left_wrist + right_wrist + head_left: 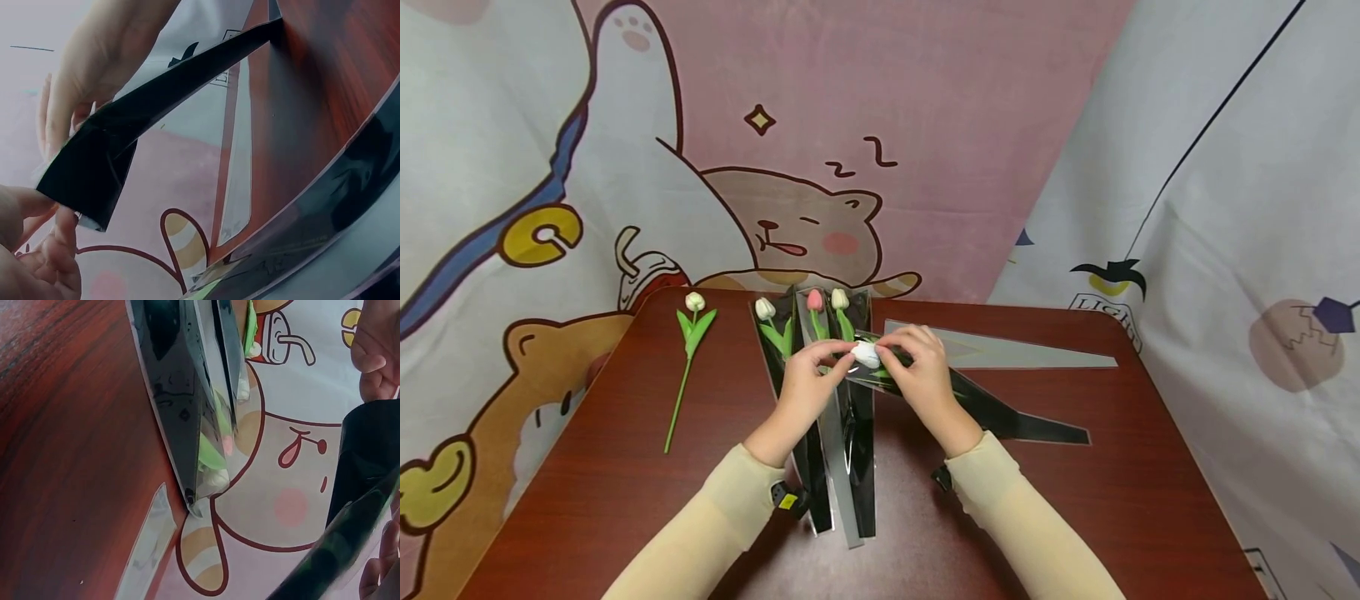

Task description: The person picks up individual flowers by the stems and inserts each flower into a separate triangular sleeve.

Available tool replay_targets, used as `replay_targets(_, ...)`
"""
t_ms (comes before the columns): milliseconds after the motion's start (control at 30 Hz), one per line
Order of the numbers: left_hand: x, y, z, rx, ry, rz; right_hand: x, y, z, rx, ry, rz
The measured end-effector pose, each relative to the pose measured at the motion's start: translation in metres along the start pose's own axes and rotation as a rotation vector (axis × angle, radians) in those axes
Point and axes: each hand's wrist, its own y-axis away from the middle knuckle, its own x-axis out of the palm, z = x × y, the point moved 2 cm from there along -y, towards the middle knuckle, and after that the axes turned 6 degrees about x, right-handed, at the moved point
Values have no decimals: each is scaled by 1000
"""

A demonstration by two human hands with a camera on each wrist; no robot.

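A white artificial tulip (867, 356) shows at the mouth of a black-and-clear flower sleeve (992, 408), raised above the table. My left hand (808, 383) pinches the left side of the sleeve's mouth beside the bloom, thumb and fingers curled. From the other side my right hand (925, 379) grips the sleeve edge, its thumb right at the petals. In the left wrist view, the sleeve (112, 150) slants between both hands, its narrow end up and away; the flower is mostly hidden there. The right wrist view shows the sleeve (331, 550) at the right edge.
Several wrapped tulips, including a pink tulip (815, 302), lie side by side in sleeves in mid-table. A loose white tulip (695, 303) with a green stem lies to the left. A flat grey sleeve (1030, 348) lies at the back right of the brown table (1075, 517).
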Motion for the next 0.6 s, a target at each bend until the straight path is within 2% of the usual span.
replay_targets(100,2,0,-1,17,-36,37,0,-1,2,-16,-5,5)
replay_targets(367,4,-1,-2,40,-30,128,2,-1,3,-10,24,14)
replay_targets(600,5,-1,0,28,11,150,3,-1,3,4,34,31)
